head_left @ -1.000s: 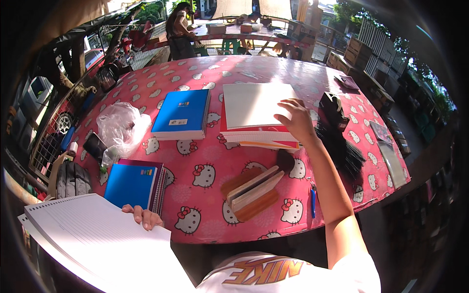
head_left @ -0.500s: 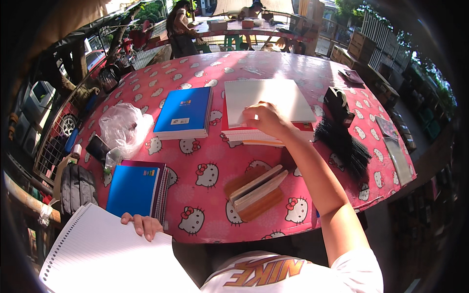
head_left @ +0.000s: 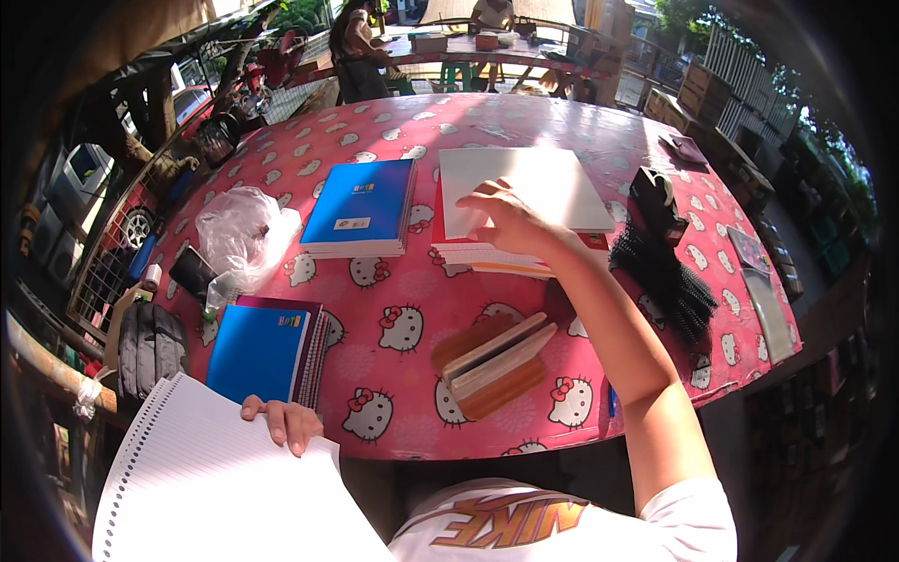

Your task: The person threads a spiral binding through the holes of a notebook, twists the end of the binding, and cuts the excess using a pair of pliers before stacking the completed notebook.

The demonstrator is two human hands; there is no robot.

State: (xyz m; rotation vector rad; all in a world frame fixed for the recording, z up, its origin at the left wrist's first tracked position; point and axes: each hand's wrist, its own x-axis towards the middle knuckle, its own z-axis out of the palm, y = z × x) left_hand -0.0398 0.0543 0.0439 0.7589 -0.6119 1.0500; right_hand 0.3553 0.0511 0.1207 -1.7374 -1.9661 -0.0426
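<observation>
I judged the ruled pad [head_left: 211, 478] light, floppy and easily creased, best taken along its edge, where the left fingers [head_left: 278, 421] held it; it spread below and left of them. Beneath the right fingers [head_left: 487, 200], curved and parted, lay a white sheet [head_left: 538, 183] atop a stack [head_left: 468, 255]; contact I couldn't tell.

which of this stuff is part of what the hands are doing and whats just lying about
Seemingly in use:
hole-punched lined paper, in left hand
white top sheet, under right hand

Apparently just lying about:
clear plastic bag
dark phone
gray bag
</observation>
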